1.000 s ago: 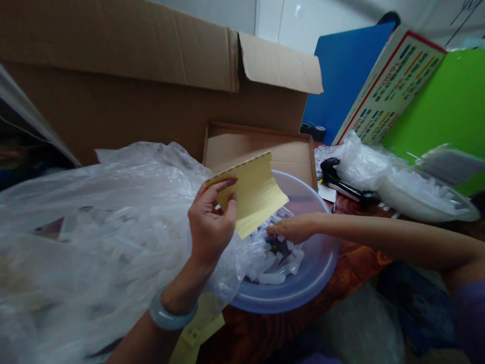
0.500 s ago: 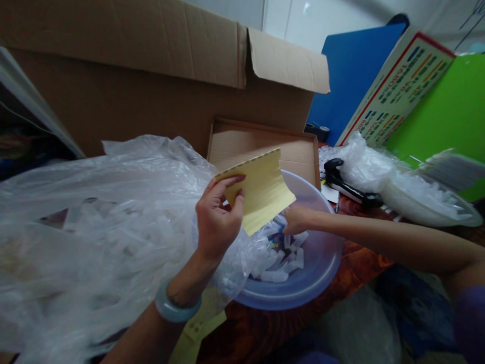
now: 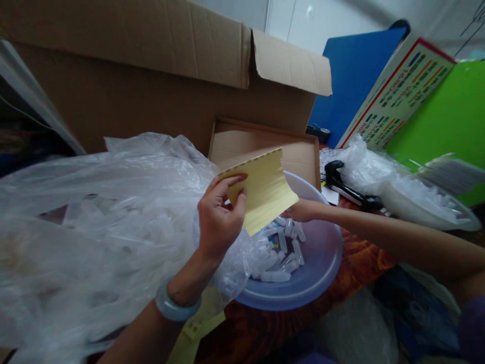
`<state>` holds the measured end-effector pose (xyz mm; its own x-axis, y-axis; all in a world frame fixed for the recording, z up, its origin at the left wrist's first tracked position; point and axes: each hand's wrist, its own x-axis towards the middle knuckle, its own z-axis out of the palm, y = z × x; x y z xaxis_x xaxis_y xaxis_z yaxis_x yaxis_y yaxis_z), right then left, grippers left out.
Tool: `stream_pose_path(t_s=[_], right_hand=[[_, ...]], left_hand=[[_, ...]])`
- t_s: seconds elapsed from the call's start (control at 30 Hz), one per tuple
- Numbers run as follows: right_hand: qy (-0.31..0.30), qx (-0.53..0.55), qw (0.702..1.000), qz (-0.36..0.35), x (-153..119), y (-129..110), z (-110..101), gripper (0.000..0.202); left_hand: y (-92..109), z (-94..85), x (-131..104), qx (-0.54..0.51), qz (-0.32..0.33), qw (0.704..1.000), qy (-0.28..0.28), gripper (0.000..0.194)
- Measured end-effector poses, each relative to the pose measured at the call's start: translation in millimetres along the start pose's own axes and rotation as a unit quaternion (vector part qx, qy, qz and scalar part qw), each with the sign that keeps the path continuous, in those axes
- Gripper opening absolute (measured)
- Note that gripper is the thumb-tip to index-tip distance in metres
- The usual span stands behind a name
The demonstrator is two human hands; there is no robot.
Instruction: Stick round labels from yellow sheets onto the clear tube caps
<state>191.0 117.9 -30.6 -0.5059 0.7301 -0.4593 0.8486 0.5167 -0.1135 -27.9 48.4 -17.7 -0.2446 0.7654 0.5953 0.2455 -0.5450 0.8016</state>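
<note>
My left hand [image 3: 223,215], with a pale bangle at its wrist, pinches a yellow paper sheet [image 3: 271,189] between thumb and fingers. The sheet is tilted over a translucent purple-blue basin [image 3: 326,263] and has a row of marks along its upper edge. Small clear plastic pieces [image 3: 276,275] lie in the basin. My right hand [image 3: 303,209] reaches in above them from the right. Its fingertips are behind the sheet's lower right corner, so what they hold is hidden. A clear plastic bag [image 3: 144,182] filled with similar pieces spills over the basin's left rim.
Behind the basin lies a shallow cardboard tray [image 3: 265,132] against a large cardboard box [image 3: 159,106]. To the right are a black stapler-like tool [image 3: 346,188] and a white bowl [image 3: 420,210] of clear plastic pieces. More yellow paper [image 3: 189,336] lies at the front edge.
My right hand has risen slightly from the pieces in the basin, toward the sheet's corner. Some pieces beneath it have shifted. My left hand still holds the yellow sheet in nearly the same place.
</note>
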Motion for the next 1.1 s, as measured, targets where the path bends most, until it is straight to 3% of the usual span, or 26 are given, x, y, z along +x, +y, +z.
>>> stream_pose_path(t_s=[0.13,0.27,0.47,0.53,0.7,0.83,0.97,1.1], right_hand=[[-0.043,-0.089,0.993,-0.060,-8.4,-1.5,-6.8,0.026],[-0.087,-0.170,0.970,-0.150,-15.0,-2.5,-0.8,0.044],[-0.062,-0.239,0.946,-0.210,-10.8,0.8,17.7,0.070],[-0.050,-0.241,0.944,-0.220,-7.6,3.2,17.4,0.066],[-0.082,-0.214,0.942,-0.246,2.9,7.5,21.2,0.026],[-0.084,-0.158,0.963,-0.200,3.8,7.4,18.8,0.018],[-0.058,-0.080,0.988,-0.120,-6.7,0.8,1.0,0.030],[-0.071,-0.038,0.996,-0.039,-15.1,-9.7,-5.6,0.049]], left_hand=[[-0.3,-0.1,-0.7,-0.005,-0.007,1.000,0.002,0.025],[1.8,-0.4,-1.1,0.014,-0.002,1.000,0.006,0.024],[0.6,0.0,-0.7,0.003,-0.001,1.000,0.005,0.023],[-0.2,0.2,-0.9,-0.001,-0.008,1.000,0.002,0.024],[1.8,0.0,-0.8,0.004,-0.007,1.000,0.006,0.023],[2.6,-0.2,-0.1,-0.007,-0.012,1.000,0.006,0.023],[2.0,-0.1,-0.2,-0.001,-0.008,1.000,0.004,0.023],[2.2,-0.4,-0.2,0.015,-0.005,1.000,0.006,0.023]])
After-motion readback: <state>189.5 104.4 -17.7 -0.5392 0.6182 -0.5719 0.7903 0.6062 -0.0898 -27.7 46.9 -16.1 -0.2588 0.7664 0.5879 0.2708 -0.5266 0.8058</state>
